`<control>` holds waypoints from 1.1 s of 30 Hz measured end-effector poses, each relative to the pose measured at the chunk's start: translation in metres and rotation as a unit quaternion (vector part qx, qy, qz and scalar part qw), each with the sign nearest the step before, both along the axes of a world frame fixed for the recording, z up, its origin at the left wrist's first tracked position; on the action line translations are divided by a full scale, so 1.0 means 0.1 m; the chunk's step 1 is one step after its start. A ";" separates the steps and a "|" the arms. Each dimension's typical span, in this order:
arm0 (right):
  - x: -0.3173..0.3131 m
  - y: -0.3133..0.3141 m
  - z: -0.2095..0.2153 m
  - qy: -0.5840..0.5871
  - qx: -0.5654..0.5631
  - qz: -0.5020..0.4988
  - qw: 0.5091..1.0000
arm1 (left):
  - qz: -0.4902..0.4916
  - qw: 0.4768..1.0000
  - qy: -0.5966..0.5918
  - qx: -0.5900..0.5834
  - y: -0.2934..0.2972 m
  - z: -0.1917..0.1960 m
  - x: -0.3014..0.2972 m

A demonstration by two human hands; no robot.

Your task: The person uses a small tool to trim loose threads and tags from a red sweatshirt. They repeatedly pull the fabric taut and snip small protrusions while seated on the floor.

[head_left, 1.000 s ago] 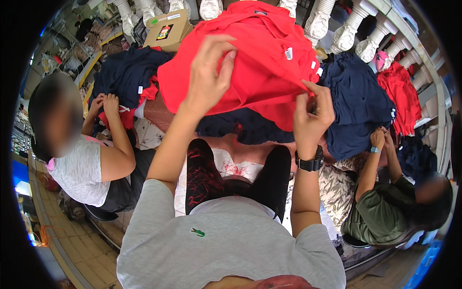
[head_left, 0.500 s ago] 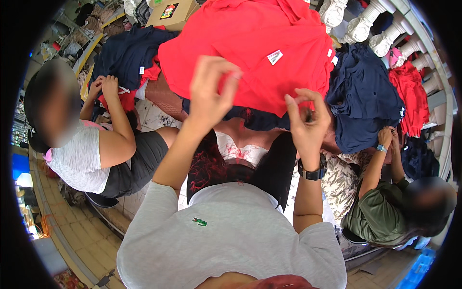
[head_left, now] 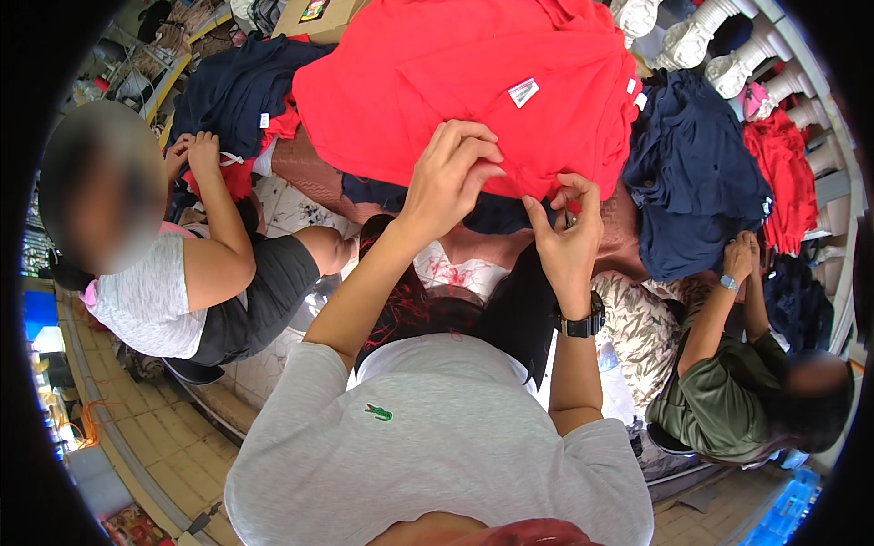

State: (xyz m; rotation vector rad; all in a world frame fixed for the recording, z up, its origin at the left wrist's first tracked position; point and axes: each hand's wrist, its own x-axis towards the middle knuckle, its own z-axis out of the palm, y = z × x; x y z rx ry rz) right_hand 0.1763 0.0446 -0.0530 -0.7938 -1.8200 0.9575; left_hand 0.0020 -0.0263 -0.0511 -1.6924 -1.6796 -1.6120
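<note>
A pile of red garments (head_left: 391, 109) lies in front of me, with a white label (head_left: 523, 92) on its top piece. My left hand (head_left: 452, 177) is at the near edge of the pile, fingers curled in toward the thumb. To its right, my right hand (head_left: 566, 238) has its thumb and fingers bent together beside the near right corner of the red cloth. Something small shows between those fingers, too small to name. Whether either hand grips the cloth or a thread is hidden. Dark navy cloth (head_left: 496, 217) shows beneath the red pile.
A person (head_left: 218, 200) at the left handles red and navy garments (head_left: 238, 91). Another person (head_left: 719, 391) at the right works at a navy garment pile (head_left: 687, 182). More red cloth (head_left: 781, 177) hangs by the white balusters (head_left: 692, 41). A cardboard box (head_left: 319, 23) stands behind.
My left hand has moved right and down to the near edge of the red pile. My right hand has shifted slightly left and down, so the two are closer together.
</note>
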 end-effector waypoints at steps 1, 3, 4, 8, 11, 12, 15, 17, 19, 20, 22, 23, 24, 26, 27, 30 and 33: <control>0.00 -0.01 -0.03 0.013 -0.007 -0.003 1.000 | 0.013 0.999 0.027 -0.013 0.00 -0.02 -0.01; -0.05 -0.02 -0.06 0.014 0.015 -0.023 1.000 | 0.038 0.995 0.081 -0.038 0.04 -0.06 -0.03; -0.07 -0.03 -0.07 0.014 0.027 -0.033 0.999 | 0.030 0.997 0.062 -0.028 0.06 -0.06 -0.05; -0.04 -0.03 -0.11 -0.005 0.024 -0.049 0.999 | -0.056 0.991 -0.122 -0.012 0.05 -0.13 -0.04; 0.00 -0.08 -0.07 0.003 -0.022 -0.031 0.999 | -0.150 0.958 -0.242 0.018 -0.06 -0.19 -0.07; 0.02 -0.07 -0.07 -0.008 -0.031 -0.026 0.999 | -0.183 0.943 -0.276 0.034 -0.11 -0.15 -0.06; 0.13 0.00 -0.11 -0.010 -0.027 -0.020 0.999 | -0.117 0.949 -0.290 0.035 -0.38 -0.08 -0.05; 0.20 -0.05 0.03 -0.003 -0.043 -0.038 0.998 | 0.021 0.975 -0.221 0.023 -0.55 -0.14 -0.19; 0.27 -0.05 0.19 0.015 -0.052 -0.074 0.996 | 0.204 0.967 -0.101 0.116 -0.55 -0.10 -0.25; 0.25 -0.07 0.24 0.061 -0.075 -0.057 0.994 | 0.216 0.955 -0.119 0.163 -0.49 -0.09 -0.21; 0.14 -0.12 0.44 0.098 -0.071 0.003 0.993 | 0.176 0.978 -0.048 0.099 -0.40 0.01 -0.05; 0.06 -0.13 0.49 0.107 -0.078 0.054 0.990 | 0.149 0.988 -0.003 0.051 -0.32 0.08 0.04; -0.02 -0.14 0.53 0.116 -0.087 0.103 0.984 | 0.133 0.991 0.006 0.033 -0.20 0.04 0.08; -0.18 -0.08 0.52 0.101 -0.129 0.146 0.975 | 0.124 0.991 0.052 0.016 0.00 0.06 0.09; -0.23 -0.04 0.47 0.095 -0.144 0.146 0.974 | 0.112 0.993 0.041 0.025 0.02 0.02 0.02; -0.16 0.16 0.13 0.092 -0.046 0.049 0.993 | 0.091 0.993 -0.049 0.064 0.01 -0.09 -0.11; 0.14 0.11 0.07 0.027 -0.055 0.042 0.997 | 0.027 0.971 -0.234 0.038 -0.22 -0.18 -0.14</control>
